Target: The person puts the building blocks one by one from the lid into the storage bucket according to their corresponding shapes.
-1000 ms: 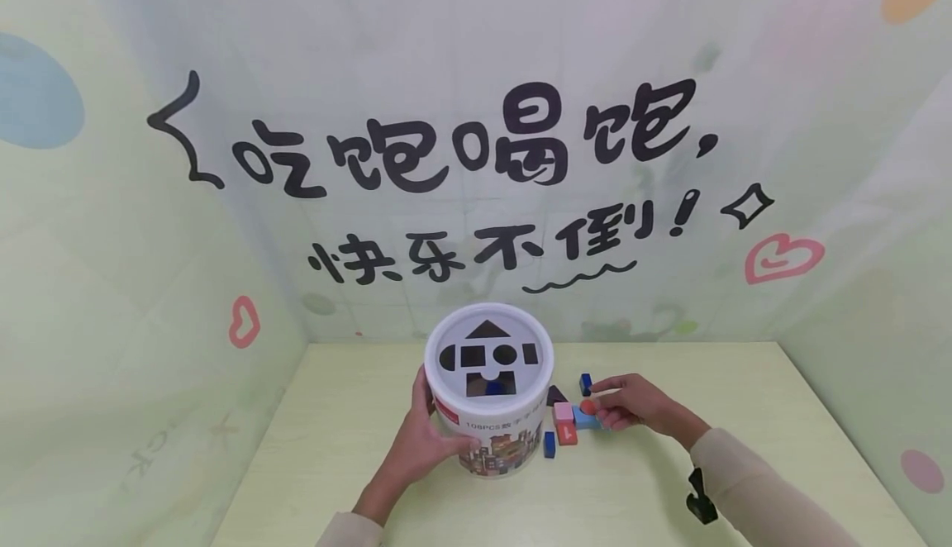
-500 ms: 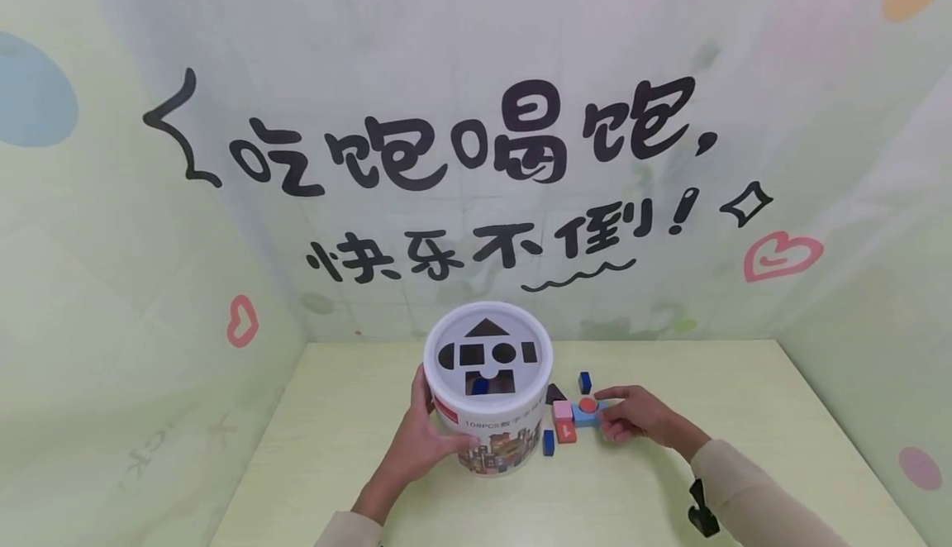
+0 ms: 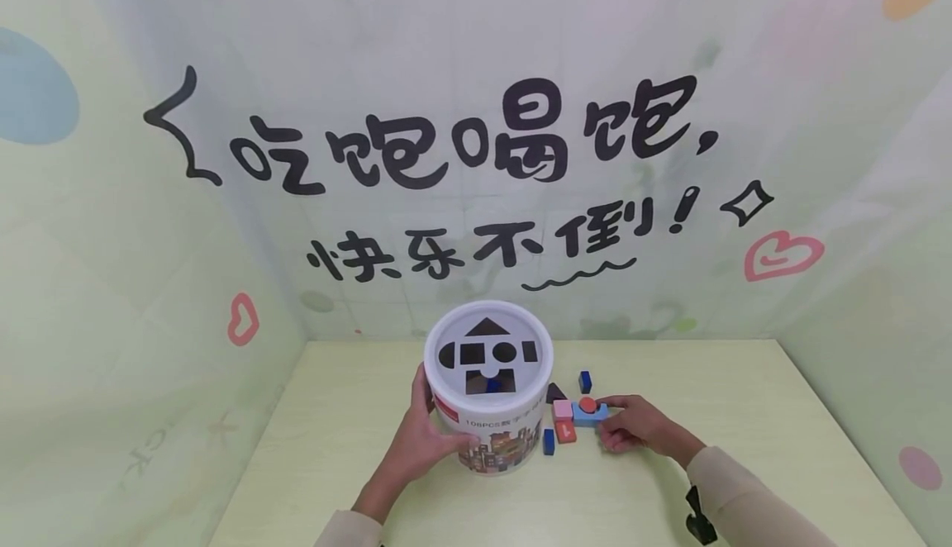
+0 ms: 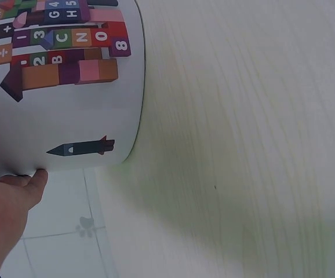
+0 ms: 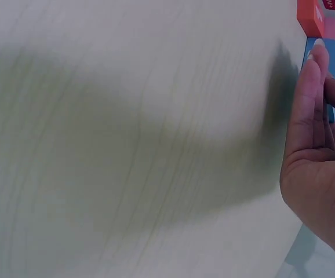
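My left hand [image 3: 416, 439] grips the side of a white toy-block bucket [image 3: 446, 415], thumb across its printed front. The bucket's lid [image 3: 487, 330] has shaped holes, and something blue shows through the lowest one. In the left wrist view, block pictures and letters cover the bucket wall [image 4: 92, 116]. My right hand [image 3: 640, 427] pinches the right end of a light-blue notched block [image 3: 578, 416] lying on the table. An orange-red round piece [image 3: 587, 405] sits at that block. In the right wrist view, fingers [image 5: 305, 110] partly hide the blue block [image 5: 332, 52].
Left of the blue block lie a pink block [image 3: 562, 410], a red block [image 3: 567, 432] and a dark triangular block [image 3: 555, 393]. Two dark-blue blocks [image 3: 585, 381] lie apart, one behind and one in front. Printed wall sheets enclose the pale wooden table [image 3: 335, 398].
My right fingers have let go of the orange-red round piece, which stays at the blue block. They have shifted down onto the blue block's right end. The left hand still holds the bucket.
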Demonstrator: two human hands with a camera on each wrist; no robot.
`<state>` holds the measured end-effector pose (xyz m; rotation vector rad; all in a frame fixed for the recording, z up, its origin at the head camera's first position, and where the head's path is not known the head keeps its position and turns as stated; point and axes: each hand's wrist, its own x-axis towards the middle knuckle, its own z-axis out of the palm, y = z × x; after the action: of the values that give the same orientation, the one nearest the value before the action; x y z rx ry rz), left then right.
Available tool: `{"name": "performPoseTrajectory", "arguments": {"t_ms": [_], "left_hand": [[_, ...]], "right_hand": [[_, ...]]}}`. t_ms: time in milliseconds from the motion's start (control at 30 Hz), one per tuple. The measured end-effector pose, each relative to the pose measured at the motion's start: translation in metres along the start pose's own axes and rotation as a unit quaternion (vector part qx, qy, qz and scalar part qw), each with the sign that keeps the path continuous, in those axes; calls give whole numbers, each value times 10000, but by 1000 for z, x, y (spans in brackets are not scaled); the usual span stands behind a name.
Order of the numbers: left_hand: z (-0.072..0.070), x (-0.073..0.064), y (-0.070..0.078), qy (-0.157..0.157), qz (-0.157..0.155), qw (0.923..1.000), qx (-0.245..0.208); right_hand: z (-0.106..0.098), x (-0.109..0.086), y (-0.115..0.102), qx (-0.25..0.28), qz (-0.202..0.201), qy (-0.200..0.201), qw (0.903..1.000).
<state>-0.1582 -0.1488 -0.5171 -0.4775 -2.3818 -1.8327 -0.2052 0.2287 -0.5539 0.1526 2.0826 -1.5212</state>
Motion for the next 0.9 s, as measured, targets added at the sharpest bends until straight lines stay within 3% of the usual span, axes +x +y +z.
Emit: {"name": "performPoseTrajectory", "arguments": {"t_ms": [900], "left_hand": [[0, 0, 4, 3, -71, 10000, 1]], "right_hand": [[-18, -7, -14, 26, -621, -559, 9965]]}}
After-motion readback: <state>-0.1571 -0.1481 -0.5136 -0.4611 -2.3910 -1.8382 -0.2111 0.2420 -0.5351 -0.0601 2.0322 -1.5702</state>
